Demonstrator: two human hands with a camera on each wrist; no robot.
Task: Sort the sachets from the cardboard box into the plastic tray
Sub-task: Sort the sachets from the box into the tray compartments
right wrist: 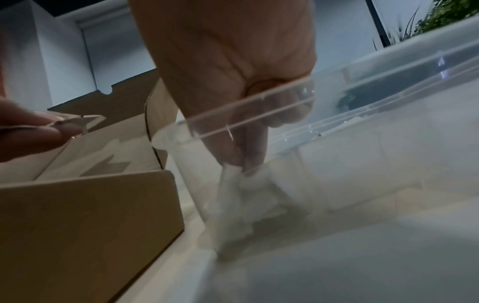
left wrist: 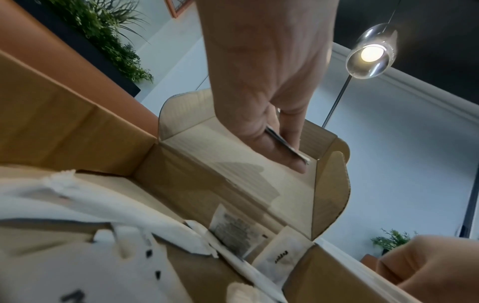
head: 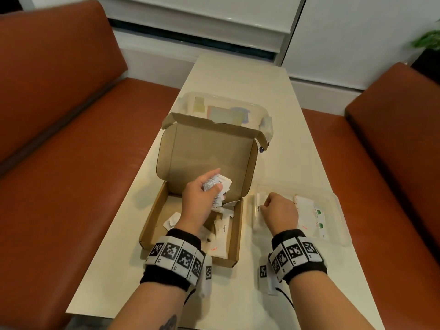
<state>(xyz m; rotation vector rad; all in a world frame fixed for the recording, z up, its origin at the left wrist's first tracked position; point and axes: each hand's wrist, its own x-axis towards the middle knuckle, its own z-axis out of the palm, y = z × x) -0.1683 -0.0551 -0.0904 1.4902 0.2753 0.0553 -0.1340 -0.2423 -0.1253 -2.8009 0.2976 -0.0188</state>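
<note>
An open cardboard box (head: 152, 217) sits mid-table with several white sachets (head: 222, 231) loose on its floor. Above the box, my left hand (head: 202, 198) pinches a small stack of white sachets (head: 215, 184) between thumb and fingers; in the left wrist view the stack (left wrist: 285, 143) shows edge-on. To the right lies the clear plastic tray (head: 338, 206) with sachets (head: 307, 210) lined up inside. My right hand (head: 278, 210) reaches down into the tray's left end, fingertips pinching a white sachet (right wrist: 233, 184) that stands against the tray wall (right wrist: 259, 114).
A lidded clear plastic container (head: 228, 110) with coloured items stands behind the box's raised lid (head: 207, 153). The narrow cream table (head: 273, 91) runs between two orange-brown benches (head: 71, 163), (head: 392, 163). A white wall and a plant (head: 428, 39) are beyond.
</note>
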